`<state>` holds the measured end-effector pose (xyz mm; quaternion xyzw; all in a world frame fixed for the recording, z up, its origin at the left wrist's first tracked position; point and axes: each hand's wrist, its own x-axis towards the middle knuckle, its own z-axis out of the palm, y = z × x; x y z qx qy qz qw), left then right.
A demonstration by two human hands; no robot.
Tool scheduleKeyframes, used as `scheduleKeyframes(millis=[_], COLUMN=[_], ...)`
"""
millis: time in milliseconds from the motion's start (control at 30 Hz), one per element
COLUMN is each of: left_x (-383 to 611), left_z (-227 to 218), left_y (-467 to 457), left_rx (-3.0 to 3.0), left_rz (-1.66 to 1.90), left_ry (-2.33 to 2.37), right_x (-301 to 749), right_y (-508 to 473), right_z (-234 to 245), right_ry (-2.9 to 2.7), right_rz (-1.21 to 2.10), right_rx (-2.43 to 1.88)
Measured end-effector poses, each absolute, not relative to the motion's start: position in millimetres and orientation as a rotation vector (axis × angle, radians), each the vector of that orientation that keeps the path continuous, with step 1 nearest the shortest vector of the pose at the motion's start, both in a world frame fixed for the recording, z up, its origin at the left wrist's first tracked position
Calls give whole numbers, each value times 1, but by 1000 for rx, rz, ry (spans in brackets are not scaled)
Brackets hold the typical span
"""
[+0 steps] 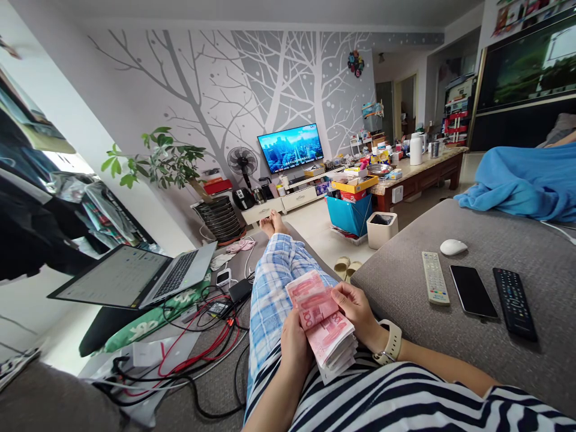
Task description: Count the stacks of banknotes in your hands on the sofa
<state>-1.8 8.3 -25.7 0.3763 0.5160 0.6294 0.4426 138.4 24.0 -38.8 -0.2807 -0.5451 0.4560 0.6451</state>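
A thick stack of red banknotes (330,342) rests above my lap, its notes fanned and partly folded over. My left hand (294,339) grips the stack along its left side, with the thumb near the upper notes. At the upper right, my right hand (357,312) pinches the edge of a banknote (315,300) that lies bent across the stack. A watch with a pale strap (389,343) is on my right wrist. Some fingertips of both hands are hidden behind the notes.
On the sofa to the right lie a light remote (435,278), a phone (474,291), a black remote (515,303) and a white mouse (453,247). A laptop (135,277) and tangled cables (211,348) are at the left. A bin (382,231) stands beyond.
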Motion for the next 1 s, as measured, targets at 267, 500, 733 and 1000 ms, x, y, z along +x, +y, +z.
scheduleKeyframes(millis=[267, 500, 733, 1000], left_x=[3, 8, 12, 7], left_z=[-23, -18, -16, -20], left_y=[10, 4, 0, 3], left_rx=[725, 687, 685, 633], left_rz=[1525, 1479, 1447, 1494], left_ry=[1092, 965, 981, 1010], right_x=[138, 135, 135, 136], right_y=[27, 35, 38, 39], right_z=[-41, -47, -51, -53], right_ry=[-1232, -1147, -1177, -1188], right_rz=[1020, 952, 962, 967], right_rx=[-608, -679, -706, -718])
